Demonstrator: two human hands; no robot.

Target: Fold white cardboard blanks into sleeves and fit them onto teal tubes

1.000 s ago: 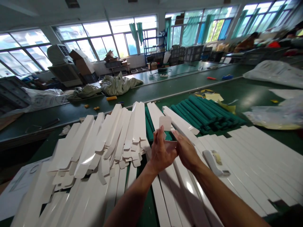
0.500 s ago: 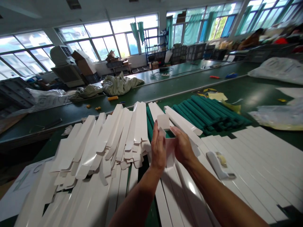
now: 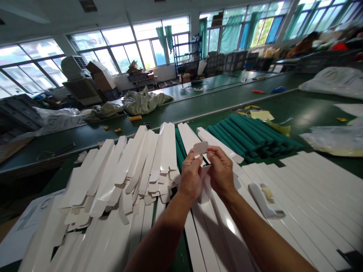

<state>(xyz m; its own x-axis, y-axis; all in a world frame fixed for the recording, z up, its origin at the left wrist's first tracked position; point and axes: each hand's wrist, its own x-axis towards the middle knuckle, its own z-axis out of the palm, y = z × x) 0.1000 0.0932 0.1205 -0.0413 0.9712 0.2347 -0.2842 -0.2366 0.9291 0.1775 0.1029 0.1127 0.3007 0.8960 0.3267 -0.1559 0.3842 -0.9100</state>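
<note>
Both my hands hold the far end of a long white cardboard box (image 3: 204, 189) above the green table. My left hand (image 3: 190, 178) pinches the box's end from the left. On the other side, my right hand (image 3: 221, 170) has its fingers closed on the end flap (image 3: 200, 147), which stands up white above my fingertips. The box runs back toward me between my forearms.
A heap of flat white box blanks (image 3: 124, 170) lies at left. Finished white boxes (image 3: 297, 189) lie in a row at right, with a white tape dispenser (image 3: 265, 200) on them. Green rolls (image 3: 249, 138) are stacked behind. Bags and clutter sit on the far table (image 3: 198, 102).
The flap that stood upright at the box end is now bent over between my fingertips. Both hands rose slightly and closed in on the flap.
</note>
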